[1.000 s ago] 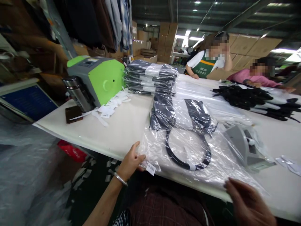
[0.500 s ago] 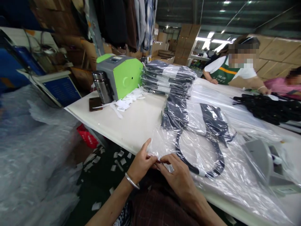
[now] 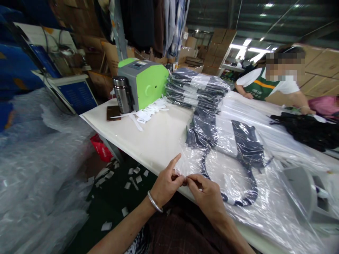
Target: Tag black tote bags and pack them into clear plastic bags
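Observation:
Near the front table edge, my left hand (image 3: 167, 183) pinches with thumb and fingers, its index finger stretched out. Close against it, my right hand (image 3: 208, 194) is closed in a pinch too. The near left corner of a large clear plastic bag (image 3: 225, 173) reaches the fingertips, though the exact grip is hidden. Inside the bag lies a folded dark garment (image 3: 247, 141) with a white band around it. A dark loop (image 3: 250, 183) extends from it toward me.
A green and grey machine (image 3: 150, 86), a steel flask (image 3: 122, 97) and a phone (image 3: 113, 113) stand or lie at the back left. White labels (image 3: 148, 111) lie beside them. Bagged garments (image 3: 196, 88) are stacked behind. A grey dispenser (image 3: 302, 190) sits right; a co-worker (image 3: 267, 83) is across.
The view has turned slightly left, so the table things appear farther right. My hands remain together in a pinch at the bag's corner.

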Demonstrator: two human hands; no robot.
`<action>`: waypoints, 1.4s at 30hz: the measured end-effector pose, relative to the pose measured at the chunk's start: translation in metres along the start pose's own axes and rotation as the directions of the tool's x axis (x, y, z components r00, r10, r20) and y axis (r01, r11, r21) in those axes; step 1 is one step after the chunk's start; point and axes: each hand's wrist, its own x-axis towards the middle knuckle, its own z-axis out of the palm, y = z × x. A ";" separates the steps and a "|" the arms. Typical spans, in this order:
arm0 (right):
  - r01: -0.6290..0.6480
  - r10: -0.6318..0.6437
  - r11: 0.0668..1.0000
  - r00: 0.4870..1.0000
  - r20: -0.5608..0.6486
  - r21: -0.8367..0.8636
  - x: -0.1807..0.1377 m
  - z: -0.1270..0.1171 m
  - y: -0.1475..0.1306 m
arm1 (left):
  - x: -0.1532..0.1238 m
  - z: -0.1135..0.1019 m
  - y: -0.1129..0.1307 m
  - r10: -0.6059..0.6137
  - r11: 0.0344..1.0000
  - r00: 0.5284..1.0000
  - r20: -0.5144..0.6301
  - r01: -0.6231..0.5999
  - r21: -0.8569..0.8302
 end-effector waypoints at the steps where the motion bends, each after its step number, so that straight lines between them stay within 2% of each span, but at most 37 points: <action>1: -0.056 0.055 0.997 0.998 0.015 0.052 0.001 -0.001 0.001 | 0.000 0.000 0.000 0.008 1.000 1.000 0.000 -0.008 0.027; 4: -0.235 0.226 0.931 0.972 0.063 0.280 0.005 -0.004 0.006 | -0.002 0.000 0.002 0.036 0.992 0.999 0.007 -0.036 0.121; 7: -0.334 0.366 0.771 0.929 0.053 0.542 0.010 -0.012 0.016 | -0.004 -0.004 0.000 0.054 0.978 0.998 -0.013 -0.050 0.204; 11: -0.292 0.508 0.590 0.859 -0.065 0.753 0.015 -0.030 0.032 | -0.008 -0.016 -0.006 0.061 0.922 0.998 -0.020 -0.049 0.383; 13: -0.256 0.528 0.595 0.839 -0.131 0.761 0.016 -0.038 0.037 | -0.009 -0.022 -0.009 0.073 0.863 0.997 -0.015 -0.056 0.503; 14: -0.246 0.516 0.637 0.840 -0.167 0.731 0.016 -0.041 0.037 | -0.008 -0.024 -0.010 0.077 0.820 0.997 -0.003 -0.062 0.569; 17: -0.192 0.369 0.835 0.891 -0.266 0.516 0.017 -0.037 0.023 | -0.002 -0.019 -0.007 0.053 0.603 0.988 0.146 -0.148 0.784; 19: -0.076 0.177 0.935 0.946 -0.271 0.345 0.018 -0.027 0.000 | 0.007 -0.008 -0.004 0.004 0.444 0.953 0.304 -0.274 0.853; 20: 0.025 0.046 0.962 0.966 -0.253 0.270 0.018 -0.020 -0.015 | 0.012 -0.002 -0.003 0.000 0.426 0.937 0.350 -0.316 0.848; 21: 0.153 -0.105 0.967 0.968 -0.226 0.206 0.018 -0.014 -0.032 | 0.015 0.004 -0.001 0.032 0.467 0.938 0.344 -0.318 0.825; 22: 0.296 -0.263 0.942 0.944 -0.198 0.158 0.018 -0.007 -0.050 | 0.017 0.010 0.000 0.086 0.533 0.952 0.294 -0.293 0.794; 23: 0.436 -0.413 0.891 0.895 -0.168 0.130 0.017 0.000 -0.067 | 0.017 0.014 0.000 0.141 0.600 0.967 0.212 -0.254 0.758; 24: 0.561 -0.545 0.819 0.827 -0.141 0.121 0.016 0.006 -0.084 | 0.013 0.018 0.001 0.184 0.653 0.975 0.125 -0.216 0.726; 26: 0.720 -0.714 0.680 0.693 -0.099 0.137 0.012 0.019 -0.111 | 0.000 0.023 0.002 0.247 0.705 0.968 -0.050 -0.144 0.695; 28: 0.781 -0.788 0.599 0.614 -0.042 0.176 0.009 0.032 -0.128 | -0.017 0.024 0.003 0.285 0.766 0.927 -0.246 -0.066 0.639; 31: 0.782 -0.826 0.546 0.562 0.037 0.301 0.004 0.052 -0.139 | -0.037 0.024 0.010 0.212 0.890 0.785 -0.582 0.091 0.446; 34: 0.790 -0.869 0.489 0.476 0.132 0.371 0.001 0.067 -0.140 | -0.047 0.024 0.016 0.132 0.913 0.672 -0.729 0.203 0.353; 37: 0.841 -0.859 0.460 0.339 0.384 0.285 0.004 0.068 -0.135 | -0.052 0.026 0.013 0.104 0.884 0.618 -0.780 0.302 0.357; 39: 0.870 -0.814 0.446 0.298 0.499 0.208 0.005 0.062 -0.129 | -0.053 0.027 0.007 0.066 0.840 0.630 -0.774 0.384 0.384; 40: 0.881 -0.806 0.442 0.305 0.508 0.172 0.006 0.056 -0.124 | -0.053 0.027 0.004 0.048 0.813 0.669 -0.741 0.405 0.418; 42: 0.892 -0.821 0.439 0.353 0.448 0.103 0.006 0.041 -0.111 | -0.049 0.023 0.002 0.041 0.767 0.816 -0.577 0.344 0.542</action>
